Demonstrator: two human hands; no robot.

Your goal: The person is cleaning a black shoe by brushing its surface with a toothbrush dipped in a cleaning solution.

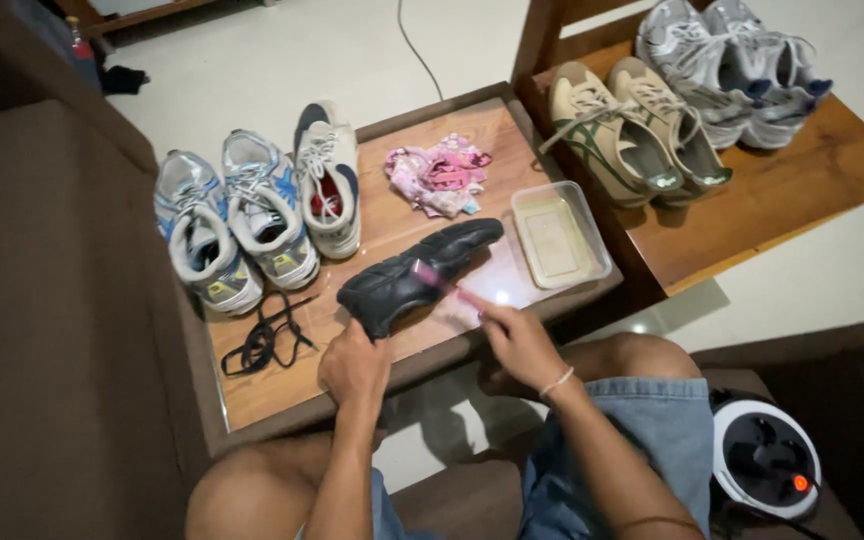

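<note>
A: Three trainers stand in a row at the left of the wooden worktop: a blue-and-white pair and a single white one with a red insole, none of them in anyone's grip.

B: And a loose black shoelace lies in front of them, close to the near edge.

A: Centre stage now. The left hand is closed around the heel end of a black leather shoe, propping it on its side on the worktop.

B: The right hand is pinched shut on a pink-handled brush, its head lying on the shoe's flank. By my judgement the scrubbing is under way on this one shoe, not finished.

A: Behind it sits a crumpled pink patterned cloth, and just right of the toe a shallow clear plastic tray. I can't tell what is in it.

B: Further right, on a second wooden table, a beige pair with green stripes and a grey pair sit well apart from the hands.

A: So plenty of footwear looks left, as far as one can judge.
</note>
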